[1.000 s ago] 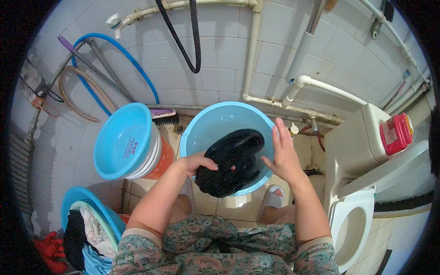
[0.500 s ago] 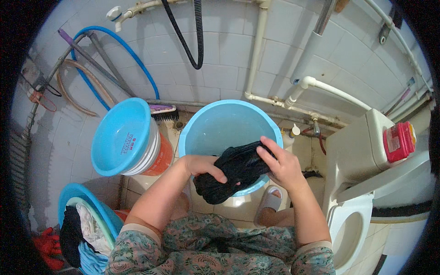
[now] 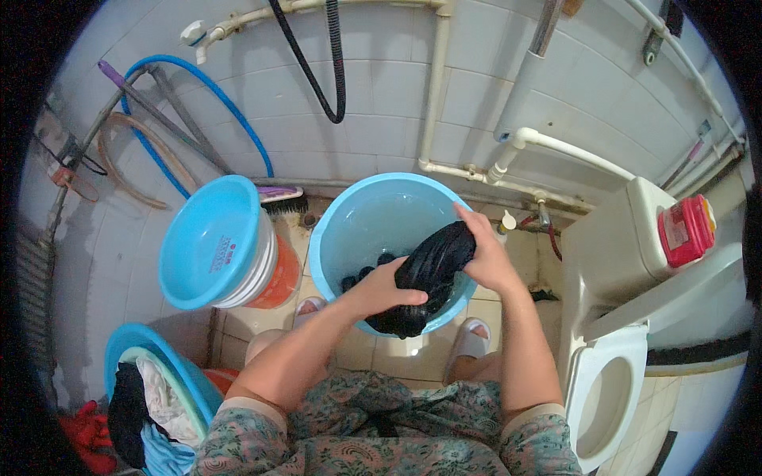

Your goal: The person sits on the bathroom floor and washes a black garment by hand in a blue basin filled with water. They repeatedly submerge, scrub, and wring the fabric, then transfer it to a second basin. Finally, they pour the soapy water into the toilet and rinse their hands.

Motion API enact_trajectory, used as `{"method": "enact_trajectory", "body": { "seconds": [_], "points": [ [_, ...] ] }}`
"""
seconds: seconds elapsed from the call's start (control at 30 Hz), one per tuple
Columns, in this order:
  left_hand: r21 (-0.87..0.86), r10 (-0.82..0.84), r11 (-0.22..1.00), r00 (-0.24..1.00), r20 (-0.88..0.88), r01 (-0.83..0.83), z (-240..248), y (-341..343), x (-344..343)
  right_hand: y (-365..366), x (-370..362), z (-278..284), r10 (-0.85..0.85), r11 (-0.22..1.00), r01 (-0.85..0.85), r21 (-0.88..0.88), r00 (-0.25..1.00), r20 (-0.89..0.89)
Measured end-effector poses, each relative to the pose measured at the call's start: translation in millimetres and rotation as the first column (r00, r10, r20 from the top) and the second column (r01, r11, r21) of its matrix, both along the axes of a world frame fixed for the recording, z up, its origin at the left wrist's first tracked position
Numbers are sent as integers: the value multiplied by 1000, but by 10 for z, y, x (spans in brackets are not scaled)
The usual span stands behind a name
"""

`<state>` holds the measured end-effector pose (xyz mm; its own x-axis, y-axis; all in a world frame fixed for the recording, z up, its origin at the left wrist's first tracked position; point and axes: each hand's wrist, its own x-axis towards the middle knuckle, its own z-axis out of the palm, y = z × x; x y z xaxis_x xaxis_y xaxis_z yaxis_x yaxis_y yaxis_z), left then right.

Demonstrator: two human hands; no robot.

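A bunched, wet-looking black cloth garment is held between my two hands over a light blue basin of water. My left hand grips its lower left side, thumb lying across the fabric. On its upper right side, my right hand is closed around the other end. What kind of garment it is, I cannot tell. More dark cloth shows in the water at the basin's left, just beyond my left hand. Part of the basin's near rim is hidden behind the bundle.
Left of the basin, a blue washbowl sits on an orange-and-white bucket. Nearer, a blue tub holds clothes. A brush lies by the wall. On the right stands a toilet with a red container on its tank.
The black garment has moved right and tilted more upright, now over the basin's near right part. My left hand went right with it. Dark cloth now shows in the water.
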<state>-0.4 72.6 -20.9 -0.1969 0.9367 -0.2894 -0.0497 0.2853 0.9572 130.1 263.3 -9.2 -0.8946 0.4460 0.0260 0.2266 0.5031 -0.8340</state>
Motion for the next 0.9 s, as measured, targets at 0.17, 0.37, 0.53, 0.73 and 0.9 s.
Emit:
{"method": "enact_trajectory", "body": {
  "seconds": [0.17, 0.37, 0.53, 0.73, 0.9],
  "points": [
    [56, 22, 996, 816, 577, -66, 69, -271, -308, 145, 5, 24, 61, 484, -350, -802, 928, -369],
    [-68, 35, 998, 776, 630, 10, 117, -316, -358, -189, -351, -1, -20, 284, -559, -779, 809, -588],
    [-88, -101, 984, 900, 425, 152, 51, -203, -360, -238, -472, -105, -226, 292, -326, -899, 890, -396],
    [-199, -205, 971, 885, -417, 131, -15, -41, 8, -286, -515, -468, -331, 470, 95, -878, 941, -76],
    [-413, -324, 911, 620, -715, -1, 23, 106, 222, -228, -586, -856, -396, 820, 321, -474, 916, -64]
  ]
}}
